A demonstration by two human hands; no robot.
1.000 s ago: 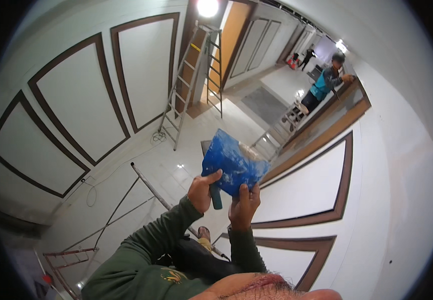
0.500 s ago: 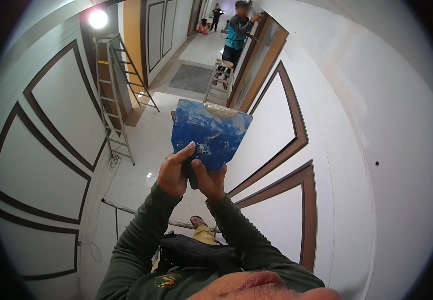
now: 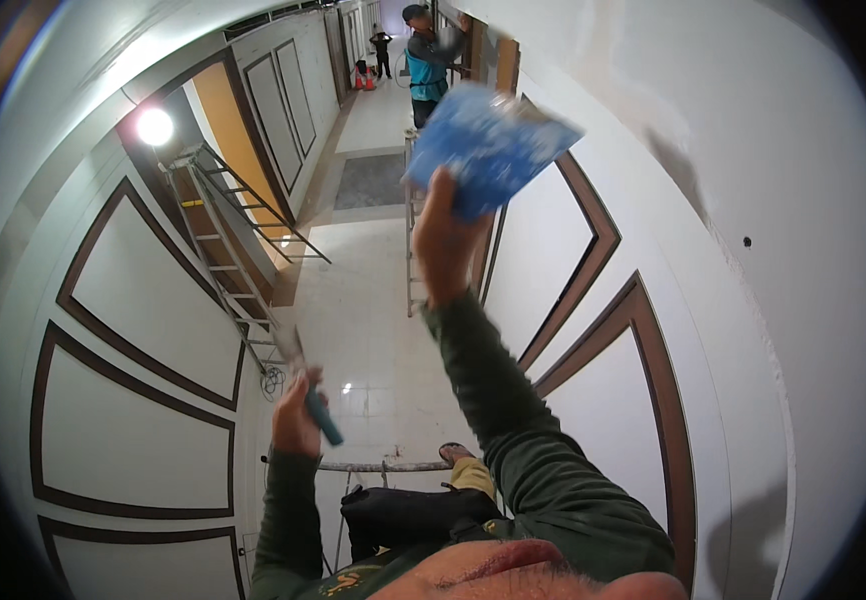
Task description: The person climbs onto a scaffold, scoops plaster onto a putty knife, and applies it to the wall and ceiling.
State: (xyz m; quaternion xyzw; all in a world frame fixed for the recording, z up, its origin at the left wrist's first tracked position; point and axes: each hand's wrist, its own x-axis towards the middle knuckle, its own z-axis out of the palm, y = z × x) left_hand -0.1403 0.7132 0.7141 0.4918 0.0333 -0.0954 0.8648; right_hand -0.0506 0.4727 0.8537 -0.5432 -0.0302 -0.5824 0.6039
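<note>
My right hand [image 3: 446, 250] is raised ahead of me and grips a wide blue putty spreader [image 3: 488, 155], its thumb on the flat face. White smears mark the spreader, and a pale lump shows at its far edge; motion blurs it. In the air, the spreader overlaps the right wall's edge from my view. Lower and to the left, my left hand [image 3: 295, 425] is closed round a putty knife [image 3: 324, 415] with a teal handle. Its blurred blade points up and away, apart from the spreader.
An A-frame ladder [image 3: 215, 235] stands by the left wall beside a bright lamp [image 3: 155, 127]. A co-worker [image 3: 425, 60] works at the right wall above another ladder [image 3: 415, 260]. A horizontal pole [image 3: 373, 467] crosses below me. Orange cones [image 3: 368, 80] stand far down the corridor.
My hands have moved apart. The right one has carried the spreader up, forward and to the right; the left has dropped back left with the putty knife, now plainly visible. The view has shifted.
</note>
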